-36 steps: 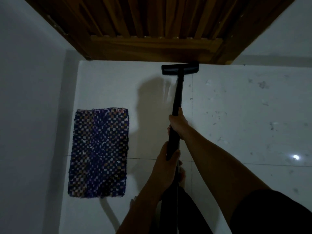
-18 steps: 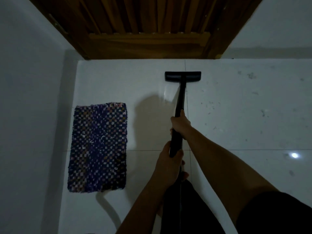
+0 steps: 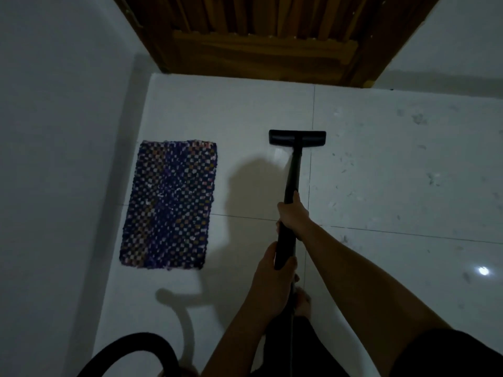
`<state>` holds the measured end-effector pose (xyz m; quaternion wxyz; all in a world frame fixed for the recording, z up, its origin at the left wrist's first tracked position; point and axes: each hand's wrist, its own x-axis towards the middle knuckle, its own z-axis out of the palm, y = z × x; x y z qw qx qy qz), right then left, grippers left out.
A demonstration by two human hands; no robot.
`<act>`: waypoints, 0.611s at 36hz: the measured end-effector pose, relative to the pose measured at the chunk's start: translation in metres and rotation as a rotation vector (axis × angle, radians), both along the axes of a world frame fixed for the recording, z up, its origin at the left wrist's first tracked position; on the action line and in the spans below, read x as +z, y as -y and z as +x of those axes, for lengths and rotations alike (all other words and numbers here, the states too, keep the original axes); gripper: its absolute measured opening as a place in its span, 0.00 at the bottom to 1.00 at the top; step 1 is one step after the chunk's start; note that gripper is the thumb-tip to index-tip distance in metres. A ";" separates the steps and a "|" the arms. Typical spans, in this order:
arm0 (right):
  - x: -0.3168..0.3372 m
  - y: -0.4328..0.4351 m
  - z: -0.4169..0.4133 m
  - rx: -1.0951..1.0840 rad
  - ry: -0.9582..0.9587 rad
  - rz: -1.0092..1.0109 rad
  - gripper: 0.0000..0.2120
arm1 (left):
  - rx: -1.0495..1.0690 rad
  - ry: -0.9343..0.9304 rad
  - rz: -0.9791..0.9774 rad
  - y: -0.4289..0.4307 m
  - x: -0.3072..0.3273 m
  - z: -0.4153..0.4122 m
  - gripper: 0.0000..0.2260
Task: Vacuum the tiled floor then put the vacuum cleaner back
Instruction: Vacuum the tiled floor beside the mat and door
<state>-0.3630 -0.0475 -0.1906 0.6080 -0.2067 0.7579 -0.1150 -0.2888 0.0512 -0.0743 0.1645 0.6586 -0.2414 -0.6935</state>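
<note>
Right hand (image 3: 294,216): curled round vacuum wand (image 3: 292,175) – the farther grip.
Left hand (image 3: 272,284): wrapped round it, just nearer.
Nozzle (image 3: 297,137): beyond both hands, on tiled floor (image 3: 381,159), right of mat (image 3: 168,205).

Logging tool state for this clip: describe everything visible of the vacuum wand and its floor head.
The vacuum wand is a straight black tube slanting forward and down to a flat, black, T-shaped floor head that rests on the white tiled floor, across a tile joint, short of the wooden door. The right hand grips the tube farther along, the left hand nearer the body.
</note>
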 end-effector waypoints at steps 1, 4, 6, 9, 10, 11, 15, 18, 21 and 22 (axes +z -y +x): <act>0.002 -0.006 0.001 0.003 0.006 -0.003 0.33 | 0.005 -0.005 0.002 -0.006 0.002 0.000 0.12; 0.005 -0.020 0.004 0.018 0.012 -0.012 0.34 | 0.037 -0.024 0.008 -0.022 0.007 0.002 0.11; 0.008 -0.029 0.006 0.031 0.011 -0.018 0.34 | 0.038 -0.012 0.001 -0.032 0.009 0.004 0.12; 0.011 -0.041 0.010 0.041 0.015 -0.026 0.33 | 0.049 -0.011 -0.007 -0.046 0.011 0.007 0.14; 0.011 -0.045 0.011 0.040 0.016 -0.029 0.33 | 0.056 -0.017 -0.005 -0.050 0.011 0.008 0.15; 0.010 -0.049 0.013 0.038 0.016 -0.029 0.33 | 0.055 -0.017 -0.004 -0.054 0.011 0.010 0.15; 0.008 -0.067 0.020 0.017 0.004 -0.019 0.34 | 0.060 -0.016 0.000 -0.070 0.010 0.017 0.14; 0.008 -0.085 0.030 0.016 0.011 -0.014 0.33 | 0.044 -0.001 -0.004 -0.089 0.009 0.028 0.15; 0.011 -0.108 0.045 0.017 0.020 -0.002 0.33 | 0.036 0.006 -0.012 -0.112 0.008 0.044 0.14; 0.011 -0.116 0.052 0.026 0.021 0.002 0.33 | 0.050 0.000 -0.004 -0.121 0.010 0.050 0.14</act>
